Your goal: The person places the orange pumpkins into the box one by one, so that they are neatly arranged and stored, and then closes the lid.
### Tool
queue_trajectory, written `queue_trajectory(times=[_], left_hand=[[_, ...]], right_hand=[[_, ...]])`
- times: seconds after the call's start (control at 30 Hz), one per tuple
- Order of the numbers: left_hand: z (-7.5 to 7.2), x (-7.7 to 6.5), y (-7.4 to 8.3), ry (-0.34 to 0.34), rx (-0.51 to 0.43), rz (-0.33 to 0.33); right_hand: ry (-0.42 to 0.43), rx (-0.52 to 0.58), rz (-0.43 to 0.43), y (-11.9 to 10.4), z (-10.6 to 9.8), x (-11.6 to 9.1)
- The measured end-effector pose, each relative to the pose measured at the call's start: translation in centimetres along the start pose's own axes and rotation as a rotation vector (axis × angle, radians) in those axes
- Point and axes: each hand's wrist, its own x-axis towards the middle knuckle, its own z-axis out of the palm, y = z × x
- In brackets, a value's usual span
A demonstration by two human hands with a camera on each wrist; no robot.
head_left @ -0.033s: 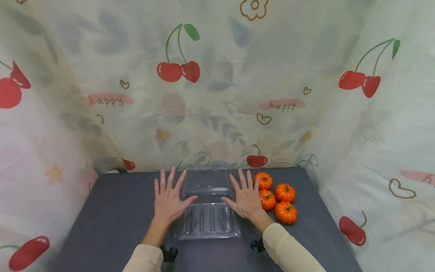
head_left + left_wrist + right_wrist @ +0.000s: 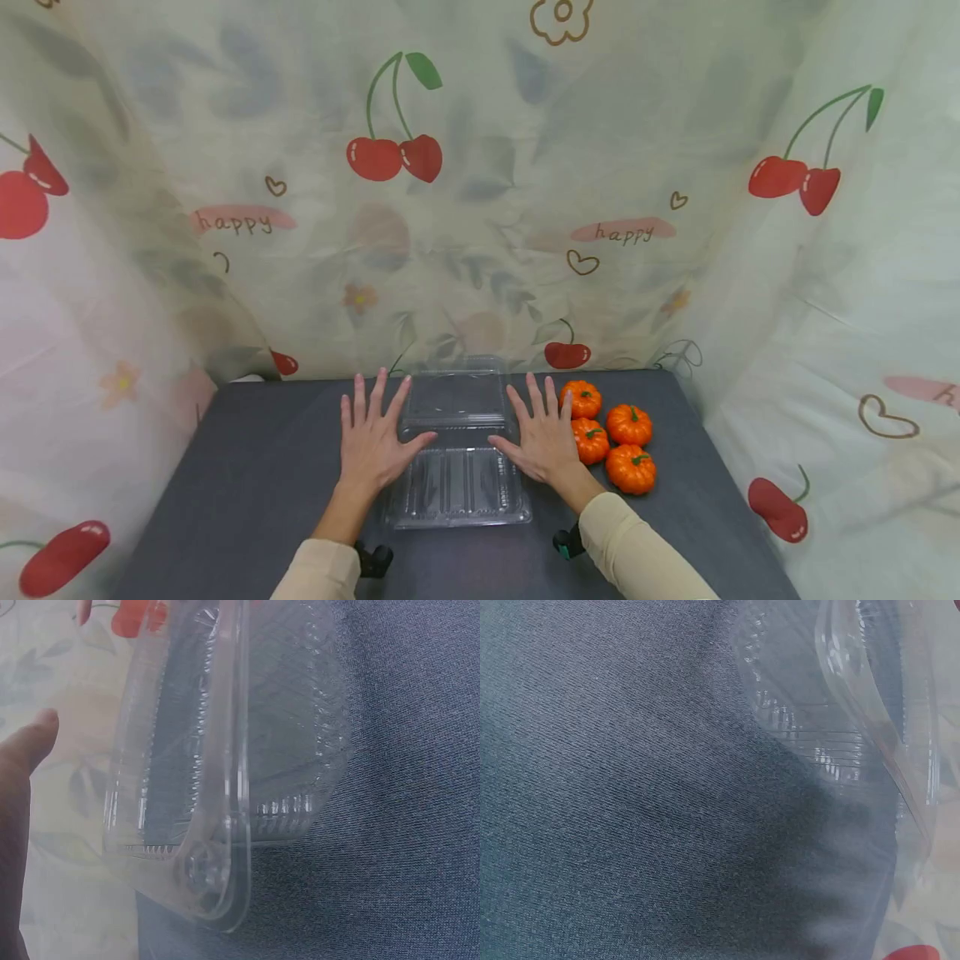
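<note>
A transparent plastic clamshell box [image 2: 459,492] lies on the dark table, its lid [image 2: 456,396] folded back toward the curtain. My left hand [image 2: 372,442], fingers spread, is over the box's left side and grips nothing. On the opposite side, my right hand [image 2: 546,437] is spread the same way, beside several small orange pumpkins [image 2: 631,469]. Its outer edge partly covers the nearest ones. Whether either palm touches the box, I cannot tell. The left wrist view shows a thumb [image 2: 34,742] near the box wall [image 2: 285,712]; the right wrist view shows a box corner [image 2: 802,705].
Dark cloth covers the table [image 2: 255,492]. A pale curtain [image 2: 480,250] printed with cherries hangs behind it and along both sides. Black straps with small devices [image 2: 375,560] sit at both wrists, under beige sleeves.
</note>
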Motion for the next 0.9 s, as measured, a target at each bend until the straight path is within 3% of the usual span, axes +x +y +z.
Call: queue_trajectory(times=[0.4, 0.9], left_hand=[[-0.3, -0.1, 0.1, -0.032, -0.014, -0.005], [-0.2, -0.3, -0.5, 0.005, -0.070, -0.010]], right_hand=[[0.022, 0.020, -0.011, 0.1, 0.2, -0.2], [-0.008, 0.030, 0.030, 1.5, -0.2, -0.4]])
